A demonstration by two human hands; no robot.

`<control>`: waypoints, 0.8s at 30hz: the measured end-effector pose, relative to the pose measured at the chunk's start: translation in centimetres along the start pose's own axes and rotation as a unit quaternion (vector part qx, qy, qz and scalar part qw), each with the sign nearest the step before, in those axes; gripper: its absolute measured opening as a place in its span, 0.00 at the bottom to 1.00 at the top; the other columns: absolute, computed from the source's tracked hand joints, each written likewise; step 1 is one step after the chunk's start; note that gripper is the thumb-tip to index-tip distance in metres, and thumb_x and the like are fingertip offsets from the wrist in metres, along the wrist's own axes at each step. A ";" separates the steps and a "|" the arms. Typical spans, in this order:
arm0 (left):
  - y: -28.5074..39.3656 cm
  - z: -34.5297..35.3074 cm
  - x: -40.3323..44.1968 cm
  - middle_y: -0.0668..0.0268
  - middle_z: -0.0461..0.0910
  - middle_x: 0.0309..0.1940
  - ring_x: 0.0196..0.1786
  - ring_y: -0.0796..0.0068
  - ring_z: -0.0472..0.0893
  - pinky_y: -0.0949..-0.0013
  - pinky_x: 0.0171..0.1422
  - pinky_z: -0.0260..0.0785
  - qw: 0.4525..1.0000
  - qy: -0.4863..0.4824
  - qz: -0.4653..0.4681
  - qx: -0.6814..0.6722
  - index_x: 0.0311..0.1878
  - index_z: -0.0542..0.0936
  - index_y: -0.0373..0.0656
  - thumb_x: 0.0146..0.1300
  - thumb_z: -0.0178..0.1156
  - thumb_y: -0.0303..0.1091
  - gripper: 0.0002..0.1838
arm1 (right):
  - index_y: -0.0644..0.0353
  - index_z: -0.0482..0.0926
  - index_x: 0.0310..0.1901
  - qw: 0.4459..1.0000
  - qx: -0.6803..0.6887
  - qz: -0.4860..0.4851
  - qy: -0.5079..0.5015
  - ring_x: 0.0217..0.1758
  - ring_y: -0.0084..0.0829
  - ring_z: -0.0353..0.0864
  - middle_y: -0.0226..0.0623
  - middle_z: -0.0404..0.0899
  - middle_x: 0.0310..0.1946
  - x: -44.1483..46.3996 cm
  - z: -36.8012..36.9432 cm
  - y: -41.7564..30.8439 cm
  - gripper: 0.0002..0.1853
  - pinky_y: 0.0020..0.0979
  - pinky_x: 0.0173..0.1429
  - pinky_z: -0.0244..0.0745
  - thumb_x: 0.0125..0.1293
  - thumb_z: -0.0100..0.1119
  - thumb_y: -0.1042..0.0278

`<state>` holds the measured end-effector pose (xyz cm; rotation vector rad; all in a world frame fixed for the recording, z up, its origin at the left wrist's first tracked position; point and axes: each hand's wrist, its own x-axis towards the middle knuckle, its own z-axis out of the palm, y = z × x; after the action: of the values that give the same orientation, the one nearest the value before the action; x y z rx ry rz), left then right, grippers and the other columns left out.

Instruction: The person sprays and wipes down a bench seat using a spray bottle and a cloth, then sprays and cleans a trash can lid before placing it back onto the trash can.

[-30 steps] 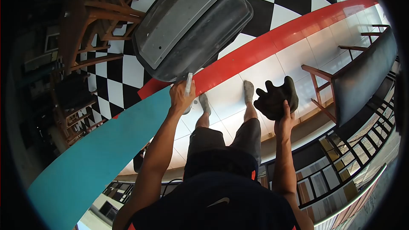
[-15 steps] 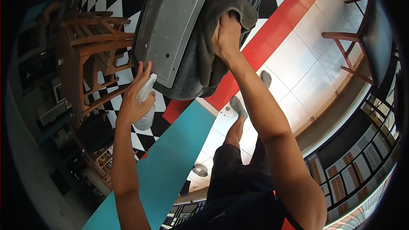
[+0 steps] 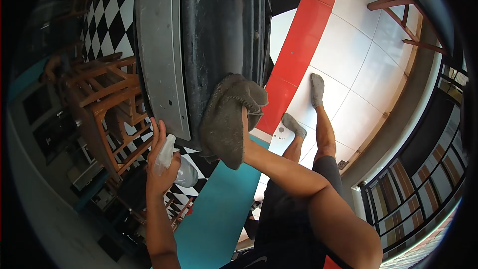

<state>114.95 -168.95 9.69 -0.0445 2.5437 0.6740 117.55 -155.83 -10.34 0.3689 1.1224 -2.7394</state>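
My left hand (image 3: 164, 164) is wrapped round a clear spray bottle (image 3: 186, 172), its fingertips near the lower left corner of a large dark bin with a grey panel (image 3: 162, 60). A dark grey-green cloth (image 3: 224, 124) lies bunched against the bin's black side (image 3: 214, 30). My right hand (image 3: 245, 119) is mostly hidden in the cloth's folds and grips it.
Wooden chairs (image 3: 107, 104) stand at the left. A teal surface (image 3: 219, 214) meets a red strip (image 3: 298, 45) beside white tiles (image 3: 343, 50). A wooden-legged bench (image 3: 398, 5) is at the upper right, above a barred railing (image 3: 423, 184).
The cloth was first held up away from the bin, then pressed on it, and has since slid down its side with my right hand. My left hand, with the bottle, has reached the bin's lower corner.
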 end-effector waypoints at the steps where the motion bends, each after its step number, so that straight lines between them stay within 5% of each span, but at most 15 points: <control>1: -0.1 0.2 -0.1 0.46 0.44 0.81 0.81 0.47 0.51 0.51 0.76 0.57 1.000 0.009 0.002 0.002 0.79 0.57 0.42 0.50 0.53 0.23 0.47 | 0.59 0.61 0.73 0.972 -0.194 -0.132 -0.016 0.74 0.43 0.63 0.49 0.62 0.72 5.5 -0.5 -3.4 0.38 0.47 0.79 0.54 0.63 0.65 0.60; 2: -0.8 0.3 -0.2 0.46 0.44 0.81 0.81 0.47 0.51 0.52 0.76 0.57 1.000 0.008 0.001 -0.008 0.80 0.56 0.41 0.50 0.52 0.23 0.47 | 0.60 0.67 0.71 0.889 -0.373 -0.263 0.022 0.73 0.48 0.64 0.51 0.64 0.71 11.0 -1.0 -6.8 0.39 0.50 0.78 0.52 0.60 0.67 0.54; 3: -1.3 0.1 -0.1 0.46 0.44 0.81 0.81 0.47 0.51 0.54 0.76 0.58 1.000 0.006 -0.002 -0.016 0.80 0.56 0.41 0.51 0.52 0.22 0.47 | 0.61 0.68 0.69 0.881 -0.394 -0.259 0.037 0.72 0.52 0.64 0.54 0.65 0.70 16.9 -0.4 -11.3 0.39 0.52 0.77 0.53 0.59 0.65 0.52; 6: 0.9 0.6 0.4 0.45 0.43 0.81 0.81 0.47 0.51 0.56 0.76 0.57 0.997 0.023 -0.045 -0.056 0.80 0.55 0.39 0.51 0.51 0.20 0.46 | 0.60 0.69 0.66 0.939 -0.295 -0.178 0.004 0.73 0.45 0.63 0.53 0.63 0.70 27.7 -3.2 -15.3 0.33 0.49 0.75 0.58 0.63 0.64 0.53; 7: 0.6 0.7 0.3 0.44 0.43 0.81 0.81 0.47 0.51 0.56 0.76 0.58 0.998 0.020 -0.040 -0.054 0.80 0.55 0.38 0.51 0.51 0.20 0.46 | 0.60 0.68 0.67 0.974 -0.186 -0.125 -0.022 0.74 0.44 0.62 0.52 0.62 0.71 27.0 -5.8 -12.4 0.34 0.48 0.75 0.57 0.64 0.63 0.53; 12: -0.6 0.3 0.6 0.42 0.42 0.81 0.81 0.46 0.52 0.56 0.74 0.62 1.000 0.017 0.021 0.010 0.79 0.55 0.37 0.51 0.52 0.18 0.47 | 0.62 0.63 0.70 0.928 -0.329 -0.149 0.090 0.76 0.46 0.58 0.54 0.59 0.72 12.0 -3.1 -7.8 0.37 0.46 0.77 0.56 0.63 0.64 0.53; 16: 0.4 -0.1 0.9 0.40 0.42 0.81 0.80 0.43 0.52 0.55 0.74 0.61 1.000 0.001 0.001 0.015 0.79 0.56 0.35 0.51 0.51 0.18 0.46 | 0.63 0.60 0.72 0.929 -0.344 -0.125 0.051 0.78 0.48 0.54 0.55 0.57 0.73 4.2 0.5 -6.8 0.41 0.45 0.79 0.55 0.63 0.65 0.53; 20: -0.5 -0.3 0.7 0.39 0.42 0.80 0.80 0.42 0.53 0.56 0.71 0.65 1.000 -0.007 -0.005 -0.002 0.78 0.56 0.33 0.51 0.51 0.19 0.45 | 0.65 0.56 0.74 0.933 -0.288 -0.212 0.026 0.80 0.50 0.51 0.56 0.55 0.74 23.8 -3.8 -13.9 0.44 0.44 0.80 0.54 0.62 0.65 0.53; 21: -0.7 -0.2 0.6 0.38 0.43 0.80 0.80 0.42 0.54 0.57 0.71 0.65 1.000 -0.006 -0.009 -0.013 0.78 0.56 0.32 0.51 0.51 0.18 0.45 | 0.68 0.61 0.70 0.921 -0.270 -0.280 -0.017 0.76 0.55 0.59 0.60 0.59 0.71 30.0 -5.3 -16.9 0.40 0.46 0.77 0.59 0.62 0.65 0.54; 23: -0.1 0.3 0.2 0.38 0.43 0.80 0.79 0.41 0.54 0.56 0.71 0.65 0.999 0.006 -0.024 -0.020 0.78 0.55 0.32 0.50 0.51 0.19 0.45 | 0.68 0.64 0.68 0.906 -0.411 -0.049 -0.092 0.69 0.61 0.67 0.63 0.62 0.69 34.1 -7.7 -19.4 0.41 0.48 0.74 0.63 0.58 0.69 0.55; 24: 0.2 0.4 0.6 0.37 0.43 0.80 0.79 0.40 0.54 0.56 0.71 0.65 0.999 0.017 -0.023 -0.027 0.78 0.55 0.31 0.50 0.51 0.19 0.46 | 0.67 0.64 0.68 0.904 -0.416 -0.069 -0.072 0.69 0.61 0.67 0.63 0.62 0.69 34.1 -8.3 -19.3 0.41 0.48 0.74 0.63 0.58 0.69 0.55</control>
<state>114.57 -168.49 9.21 -0.1332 2.5493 0.7294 81.74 -138.15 -12.86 -0.0394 2.1529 -2.0426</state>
